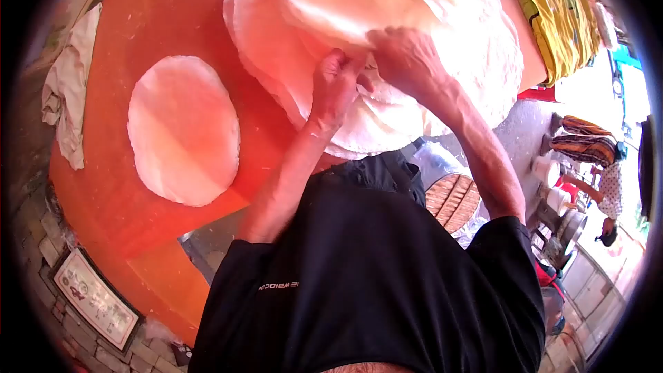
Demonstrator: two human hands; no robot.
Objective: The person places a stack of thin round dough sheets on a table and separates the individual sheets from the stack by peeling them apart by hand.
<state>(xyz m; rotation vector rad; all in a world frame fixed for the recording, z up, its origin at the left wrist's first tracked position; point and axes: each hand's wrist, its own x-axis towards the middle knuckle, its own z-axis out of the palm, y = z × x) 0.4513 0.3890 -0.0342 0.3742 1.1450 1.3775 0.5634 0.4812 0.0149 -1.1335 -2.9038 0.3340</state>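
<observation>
A pile of large, thin, round flatbread sheets (476, 48) lies on the orange table, its edges overlapping and rumpled. Over the near part of the pile, my left hand (333, 90) is closed in a pinch on the edge of an upper flatbread sheet (331, 0). Close beside it, my right hand (411, 62) has its fingers curled over the same sheet, slightly blurred, the fingertips partly hidden. The sheet is folded and lifted around my fingers. A smaller single flatbread (183, 131) lies flat on the table, left of my left arm.
The orange table (103, 200) spreads to the left, with a crumpled white cloth (72, 90) at its edge. Yellow cloth (559, 21) hangs at the upper right. A woven round stool (452, 202) stands near my right arm. Another person (594, 148) is beyond, among pots.
</observation>
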